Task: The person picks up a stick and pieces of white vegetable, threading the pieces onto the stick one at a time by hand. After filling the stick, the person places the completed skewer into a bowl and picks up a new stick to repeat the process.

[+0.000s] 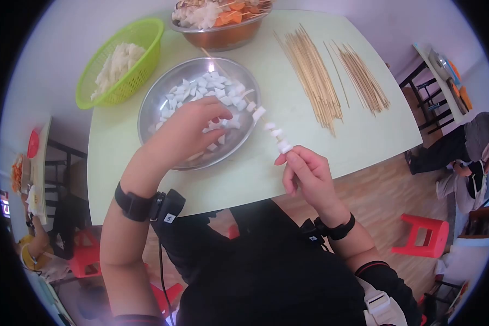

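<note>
My right hand pinches a wooden skewer threaded with several white chunks, the lowest white chunk resting against my fingertips. The skewer slants up and left over the rim of a round metal bowl. Inside that bowl lie many cut white pieces, their kind not clear. Above the near part of the bowl is my left hand, thumb and fingers curved and apart, with nothing seen between them. A thin stick pokes over the bowl's far rim; it seems to be in line with the held skewer.
Bare skewers lie in a bundle on the pale table, with a second bundle of skewers to its right. A green basket holds white food. Behind stands a metal basin of filled skewers. Red stools and other people are around.
</note>
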Tool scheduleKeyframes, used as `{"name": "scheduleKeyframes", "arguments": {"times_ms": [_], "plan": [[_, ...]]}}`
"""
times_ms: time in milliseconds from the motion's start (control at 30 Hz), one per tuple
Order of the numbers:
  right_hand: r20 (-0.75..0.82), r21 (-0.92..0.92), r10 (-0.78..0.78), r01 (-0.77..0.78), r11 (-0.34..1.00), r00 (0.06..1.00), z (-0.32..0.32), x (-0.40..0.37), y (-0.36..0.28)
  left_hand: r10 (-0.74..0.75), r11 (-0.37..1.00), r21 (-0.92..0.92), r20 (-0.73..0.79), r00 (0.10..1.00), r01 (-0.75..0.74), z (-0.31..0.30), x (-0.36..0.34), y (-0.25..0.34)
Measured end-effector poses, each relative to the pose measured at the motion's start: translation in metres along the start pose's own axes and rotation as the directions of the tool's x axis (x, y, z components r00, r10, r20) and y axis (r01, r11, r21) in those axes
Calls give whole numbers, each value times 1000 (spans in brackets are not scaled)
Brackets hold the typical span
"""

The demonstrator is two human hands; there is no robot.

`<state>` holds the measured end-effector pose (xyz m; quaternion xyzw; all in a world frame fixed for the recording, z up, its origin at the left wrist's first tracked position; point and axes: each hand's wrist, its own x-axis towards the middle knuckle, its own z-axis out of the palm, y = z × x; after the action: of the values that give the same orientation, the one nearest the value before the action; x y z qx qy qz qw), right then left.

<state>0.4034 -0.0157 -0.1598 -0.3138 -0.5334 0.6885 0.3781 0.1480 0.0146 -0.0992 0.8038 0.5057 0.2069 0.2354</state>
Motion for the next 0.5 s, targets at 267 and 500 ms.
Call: {"name": "scheduleKeyframes", "arguments": {"times_ms": [267, 500], "plan": [[-13, 23, 26, -26, 999, 1000, 2, -3, -2, -100, 986, 144, 79, 992, 88, 17, 24, -12], [46, 48, -3, 1, 999, 999, -2, -6, 1, -126, 985, -126, -85, 988, 115, -3, -1, -24]]}}
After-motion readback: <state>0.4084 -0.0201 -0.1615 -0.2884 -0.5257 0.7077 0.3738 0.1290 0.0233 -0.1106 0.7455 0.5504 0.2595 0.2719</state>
